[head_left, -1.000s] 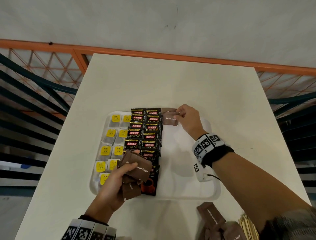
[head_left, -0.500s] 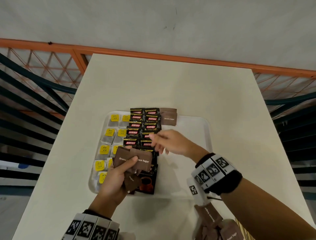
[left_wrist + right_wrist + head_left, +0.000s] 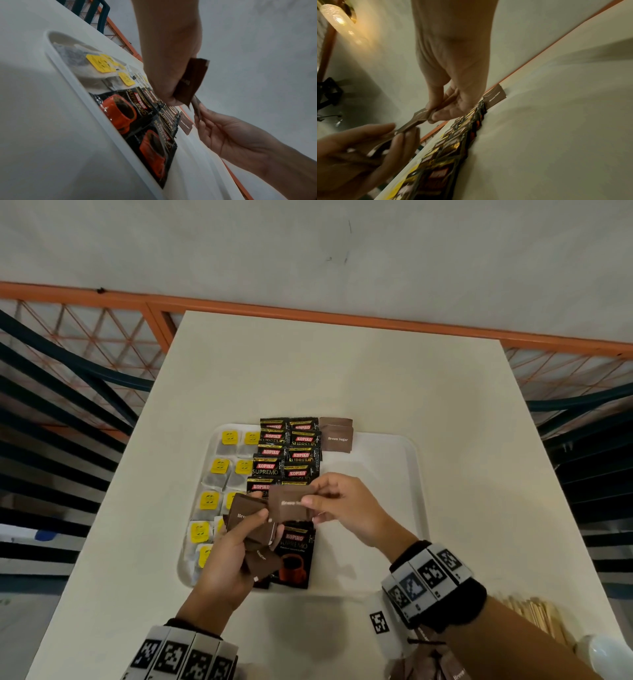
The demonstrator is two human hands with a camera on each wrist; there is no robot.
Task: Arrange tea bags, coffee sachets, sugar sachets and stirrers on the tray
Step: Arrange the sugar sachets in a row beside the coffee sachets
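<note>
A white tray [image 3: 394, 446] holds two columns of yellow-tagged tea bags [image 3: 219, 467] at its left and two columns of black coffee sachets [image 3: 287, 457] beside them. Two brown sugar sachets [image 3: 337, 436] lie at the tray's far edge, right of the coffee. My left hand [image 3: 233, 539] grips a stack of brown sugar sachets [image 3: 248, 520] above the tray's near left. My right hand [image 3: 342, 505] pinches one brown sugar sachet [image 3: 291, 503] at the top of that stack. The same pinch shows in the right wrist view on the sachet [image 3: 421, 116].
Wooden stirrers [image 3: 534, 611] lie on the white table [image 3: 342, 371] at the near right, with more brown sachets [image 3: 438, 666] under my right forearm. The tray's right half is bare. An orange railing [image 3: 308, 309] runs behind the table.
My right hand left the sachet it laid at the tray's far edge, came back toward me and took hold of one sachet from the stack in my left hand.
</note>
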